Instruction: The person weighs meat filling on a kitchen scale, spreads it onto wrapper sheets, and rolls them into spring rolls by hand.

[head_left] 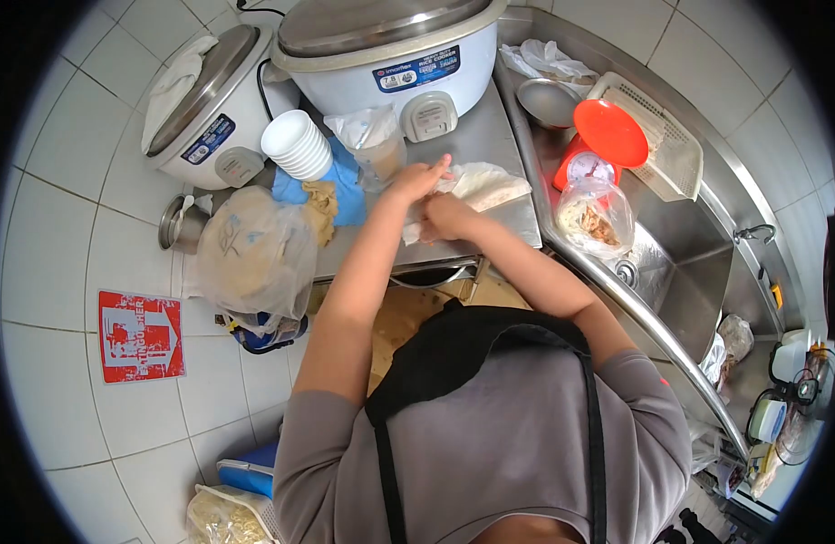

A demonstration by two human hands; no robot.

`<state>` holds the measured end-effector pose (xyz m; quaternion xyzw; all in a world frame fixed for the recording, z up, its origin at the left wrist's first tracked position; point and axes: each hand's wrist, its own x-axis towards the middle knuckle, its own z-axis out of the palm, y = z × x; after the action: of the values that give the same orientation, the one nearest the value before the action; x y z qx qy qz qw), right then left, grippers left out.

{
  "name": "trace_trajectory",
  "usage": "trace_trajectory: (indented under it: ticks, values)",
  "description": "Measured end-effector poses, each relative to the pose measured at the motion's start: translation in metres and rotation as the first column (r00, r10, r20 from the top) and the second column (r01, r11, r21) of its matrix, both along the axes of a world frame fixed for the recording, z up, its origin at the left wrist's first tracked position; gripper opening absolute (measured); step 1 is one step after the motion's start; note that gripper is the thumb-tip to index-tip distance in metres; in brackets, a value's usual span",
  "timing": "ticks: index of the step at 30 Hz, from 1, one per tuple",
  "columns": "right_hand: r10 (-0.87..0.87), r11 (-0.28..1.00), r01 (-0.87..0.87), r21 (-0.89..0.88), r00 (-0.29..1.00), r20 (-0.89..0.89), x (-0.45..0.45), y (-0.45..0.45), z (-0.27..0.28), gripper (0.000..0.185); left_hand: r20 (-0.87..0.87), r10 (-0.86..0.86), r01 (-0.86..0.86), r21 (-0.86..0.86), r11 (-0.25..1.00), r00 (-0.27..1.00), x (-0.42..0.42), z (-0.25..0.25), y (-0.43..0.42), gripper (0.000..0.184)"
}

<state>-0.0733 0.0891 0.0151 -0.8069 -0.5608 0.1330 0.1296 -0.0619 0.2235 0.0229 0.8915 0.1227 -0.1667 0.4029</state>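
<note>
A crumpled whitish cloth or sheet [488, 186] lies on the steel counter [515, 222], close to its front edge. My right hand [449, 218] is closed over its near-left part, and a pale bit sticks out left of the fingers. Just above, my left hand [421, 179] crosses close to the right one with its visible fingers stretched out; the rest of it is partly hidden. Beside my left hand stands a clear plastic bag [374, 150] around a cup-like container. A stack of white cups [297, 145] and a tan rag [320, 210] rest on a blue cloth [347, 186].
Two rice cookers [386, 54] stand at the back and left. A filled plastic bag [259, 249] sits at the counter's left edge. On the right, a red scale [594, 159], a bag of food [597, 218] and a white basket [671, 154] stand by the sink [698, 272].
</note>
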Motion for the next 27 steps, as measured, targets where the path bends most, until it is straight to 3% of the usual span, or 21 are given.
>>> trace_trajectory:
  ticks: [5,6,10,13,16,20,24,27]
  values:
    - [0.145,0.954,-0.136,0.265,0.989,-0.014,-0.015,0.000,-0.018,0.029,0.104,-0.003,0.001,0.021,1.000,0.995,-0.004,-0.005,-0.002,0.078]
    - [0.056,0.972,-0.016,0.233,0.985,-0.166,-0.016,-0.010,0.003,0.028,0.101,-0.003,0.001,0.013,1.000,0.995,-0.006,-0.006,-0.001,0.079]
    - [-0.005,0.993,0.005,0.115,1.000,0.005,-0.002,-0.029,0.000,0.027,0.171,-0.038,0.031,0.042,0.999,0.985,-0.011,-0.004,-0.004,0.076]
    - [0.011,0.976,-0.009,0.216,1.000,-0.011,-0.003,-0.032,-0.003,0.024,0.236,-0.024,0.002,0.091,0.996,0.971,-0.014,-0.008,-0.007,0.075]
    - [-0.077,0.963,0.068,0.262,0.997,0.024,0.003,-0.046,0.002,0.022,0.268,-0.008,-0.039,0.168,0.985,0.963,-0.013,-0.004,-0.013,0.075]
    - [-0.033,0.981,0.044,0.191,0.998,-0.062,0.007,-0.050,-0.006,0.021,0.183,0.040,-0.061,0.111,0.992,0.982,-0.016,-0.001,-0.020,0.075]
    - [-0.061,0.979,0.074,0.192,0.995,-0.073,0.021,-0.060,0.007,0.021,0.276,-0.004,-0.040,0.154,0.987,0.961,-0.013,-0.001,-0.017,0.075]
    - [-0.041,0.994,0.050,0.101,0.995,-0.089,0.025,-0.063,0.003,0.023,0.246,0.041,-0.064,0.084,0.994,0.968,-0.019,0.008,-0.024,0.073]
